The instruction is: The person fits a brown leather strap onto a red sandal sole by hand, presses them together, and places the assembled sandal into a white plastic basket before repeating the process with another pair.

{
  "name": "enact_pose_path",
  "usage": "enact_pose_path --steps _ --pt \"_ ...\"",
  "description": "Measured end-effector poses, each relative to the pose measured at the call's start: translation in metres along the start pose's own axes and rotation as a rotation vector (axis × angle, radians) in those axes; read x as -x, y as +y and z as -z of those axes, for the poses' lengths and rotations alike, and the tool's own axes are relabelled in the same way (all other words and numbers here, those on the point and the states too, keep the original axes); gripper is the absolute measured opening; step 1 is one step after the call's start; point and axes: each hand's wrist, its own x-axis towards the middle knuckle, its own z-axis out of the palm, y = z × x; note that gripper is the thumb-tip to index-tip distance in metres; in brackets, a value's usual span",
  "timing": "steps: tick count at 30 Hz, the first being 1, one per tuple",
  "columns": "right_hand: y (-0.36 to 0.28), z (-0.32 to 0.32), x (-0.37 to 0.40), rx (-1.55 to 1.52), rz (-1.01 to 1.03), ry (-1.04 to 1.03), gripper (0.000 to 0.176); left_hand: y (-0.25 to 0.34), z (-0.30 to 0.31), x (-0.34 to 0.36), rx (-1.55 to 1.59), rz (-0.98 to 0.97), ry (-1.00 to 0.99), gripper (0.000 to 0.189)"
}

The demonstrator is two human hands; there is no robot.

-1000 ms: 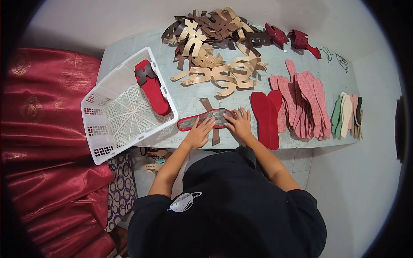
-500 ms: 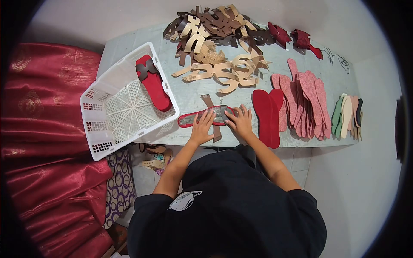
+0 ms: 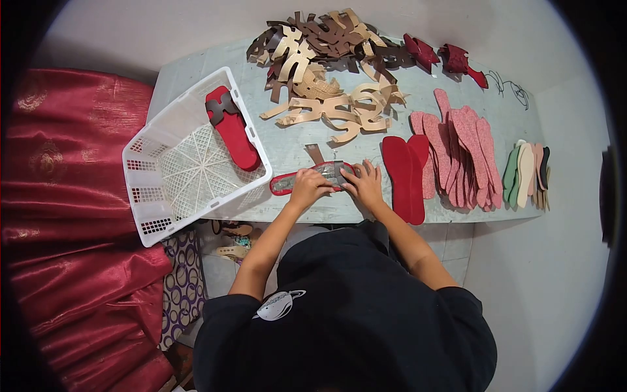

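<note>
A red-edged sole (image 3: 282, 185) with a grey upper face lies crosswise near the table's front edge. A dark brown strap (image 3: 314, 154) sticks out from beneath it at the back; its front end no longer shows. My left hand (image 3: 308, 189) is at the sole's middle, its fingers bent together at the near edge, pinching something I cannot make out, probably the strap's end. My right hand (image 3: 366, 185) rests on the sole's right end with its fingers spread, touching a grey band (image 3: 339, 172) across the sole.
A white basket (image 3: 262, 171) holding a red slipper (image 3: 236, 140) stands at the left. Brown and beige straps (image 3: 320, 106) are piled at the back. Red soles (image 3: 405, 183), pink soles (image 3: 467, 140) and green soles (image 3: 511, 174) lie to the right, with dark red uppers (image 3: 456, 59) behind.
My left hand's fingers have drawn together from a flat spread. The strap's front end, which lay towards me, is out of sight now. My right hand has barely moved.
</note>
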Motion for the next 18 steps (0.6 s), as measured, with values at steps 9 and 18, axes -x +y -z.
enact_pose_path --steps 9,18 --pt "-0.001 0.001 0.001 -0.013 -0.031 -0.022 0.041 -0.010 -0.009 -0.013 -0.034 0.230 0.070 0.026" --pt "-0.002 0.003 0.001 -0.038 -0.044 -0.049 0.040 -0.014 -0.011 -0.023 -0.018 0.228 0.038 0.026"
